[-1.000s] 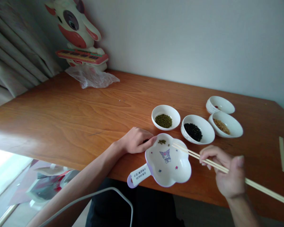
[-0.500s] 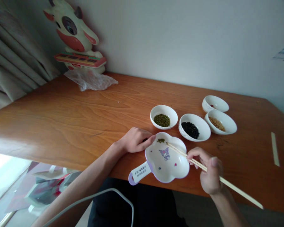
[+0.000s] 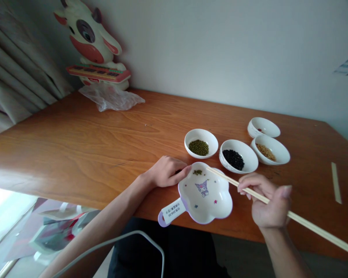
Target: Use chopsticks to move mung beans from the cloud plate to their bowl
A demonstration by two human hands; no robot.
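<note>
A pair of wooden chopsticks (image 3: pixel 307 224) is held in my right hand (image 3: pixel 268 200), fingers closed round them. Their tips are close together over the far rim of a flower-shaped dish (image 3: pixel 204 210), white with a purple edge and a printed cartoon figure. A small cluster of mung beans (image 3: pixel 197 172) lies in the dish's far left lobe. My left hand (image 3: pixel 168 172) rests on the table with curled fingers, gripping the dish's left rim. Beyond the dish stand a white bowl (image 3: pixel 188 137) of mung beans and a white bowl (image 3: pixel 251 154) of black beans or seeds.
To the right, a bowl (image 3: pixel 282 152) holds yellowish grains; the bowl behind it (image 3: pixel 271 125) has something small and red inside. A cow-shaped toy (image 3: pixel 104 42) and a crumpled plastic bag (image 3: pixel 116 98) sit at the back left. A pale cable (image 3: pixel 142 233) crosses in front.
My right hand has shifted right and slightly up with the chopsticks, and their tips have moved from the dish's inside towards its far rim. My left hand and the dish have stayed put.
</note>
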